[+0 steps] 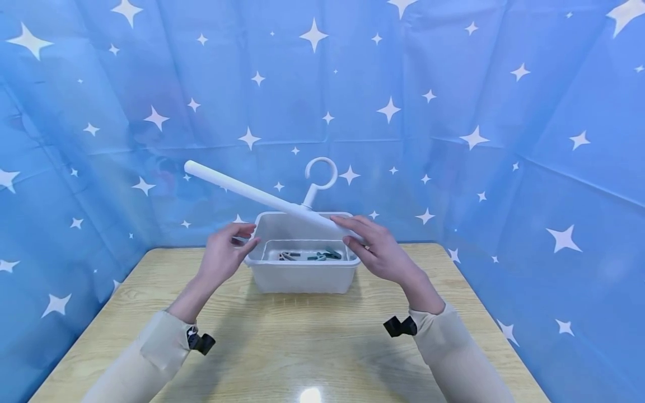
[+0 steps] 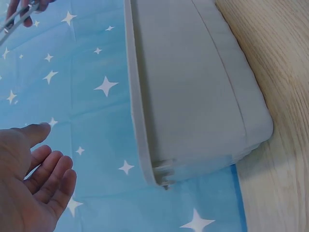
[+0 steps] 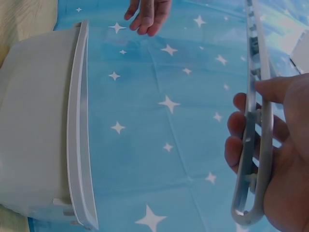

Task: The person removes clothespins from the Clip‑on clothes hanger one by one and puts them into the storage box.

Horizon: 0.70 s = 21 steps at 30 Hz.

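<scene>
My right hand (image 1: 377, 246) grips one end of a white clothes hanger (image 1: 252, 192), thumb on the near side and fingers behind. Tilted, the hanger rises to the left across the back of a white plastic bin (image 1: 302, 280), its round hook (image 1: 332, 173) pointing up. In the right wrist view the hanger (image 3: 266, 145) shows as a long, narrow, slotted frame. Empty, with its fingers loosely bent, my left hand (image 1: 227, 246) hovers beside the bin's left rim; the left wrist view shows a gap between this hand (image 2: 34, 183) and the bin (image 2: 193, 87).
Inside the bin lie several small clips, some dark green (image 1: 330, 253) and some beige and dark (image 1: 288, 256). It stands toward the back of a wooden table (image 1: 302, 347). A blue curtain with white stars (image 1: 282, 84) surrounds the table's back and sides.
</scene>
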### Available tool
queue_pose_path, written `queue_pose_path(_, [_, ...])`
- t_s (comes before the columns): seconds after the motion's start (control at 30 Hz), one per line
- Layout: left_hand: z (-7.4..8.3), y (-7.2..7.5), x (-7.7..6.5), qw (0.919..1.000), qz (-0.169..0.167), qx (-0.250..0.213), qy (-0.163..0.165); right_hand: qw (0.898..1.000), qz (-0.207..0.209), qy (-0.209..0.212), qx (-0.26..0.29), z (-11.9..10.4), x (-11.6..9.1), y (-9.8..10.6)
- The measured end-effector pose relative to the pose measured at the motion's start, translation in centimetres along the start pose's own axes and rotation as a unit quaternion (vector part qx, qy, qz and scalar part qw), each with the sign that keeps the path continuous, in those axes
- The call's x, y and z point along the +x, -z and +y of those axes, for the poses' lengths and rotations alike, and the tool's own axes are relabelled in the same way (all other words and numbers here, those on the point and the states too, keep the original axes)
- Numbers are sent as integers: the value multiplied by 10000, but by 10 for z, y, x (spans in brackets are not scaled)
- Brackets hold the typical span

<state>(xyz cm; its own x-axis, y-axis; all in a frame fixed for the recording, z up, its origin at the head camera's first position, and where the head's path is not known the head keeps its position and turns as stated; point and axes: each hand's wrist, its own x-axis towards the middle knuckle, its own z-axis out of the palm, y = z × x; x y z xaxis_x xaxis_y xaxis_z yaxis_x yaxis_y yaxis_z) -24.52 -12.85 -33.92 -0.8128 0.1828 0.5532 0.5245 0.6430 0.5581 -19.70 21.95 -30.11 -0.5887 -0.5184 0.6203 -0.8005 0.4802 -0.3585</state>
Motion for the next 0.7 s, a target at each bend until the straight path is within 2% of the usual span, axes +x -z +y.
queue_pose_path(0.33, [12,11,-4,9961,557,162,-672,9999,56,21,-143,1,0,-1])
queue_pose_path(0.5, [21,14,-6,9929,777,245,-863,9997,103,49,-198,2,0,-1])
queue_pose_path(0.7, [33,19,-7,9843,1171,217,-1301,9997,101,2,-204,1,0,-1])
